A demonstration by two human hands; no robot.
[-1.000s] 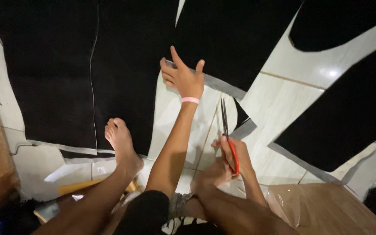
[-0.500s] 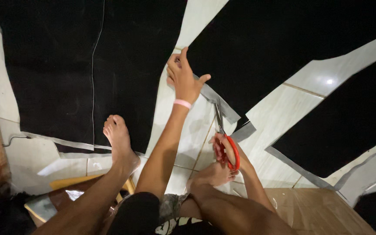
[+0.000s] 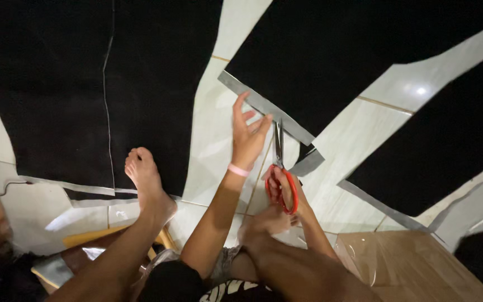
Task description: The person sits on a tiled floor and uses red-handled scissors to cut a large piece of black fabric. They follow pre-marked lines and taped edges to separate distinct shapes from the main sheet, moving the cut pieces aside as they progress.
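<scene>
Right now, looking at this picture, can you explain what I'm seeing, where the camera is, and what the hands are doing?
The camera sits on a person's head and looks down, so you see their own arms and legs from above. They sit on a pale tiled floor with big pieces of black fabric spread across it. The right hand has its grip on red-handled scissors, blades pointing away from the body toward the grey edge strip of one black piece. The left hand, with a pink wristband, rests open and flat by that strip. A bare foot lies on the floor to the left.
</scene>
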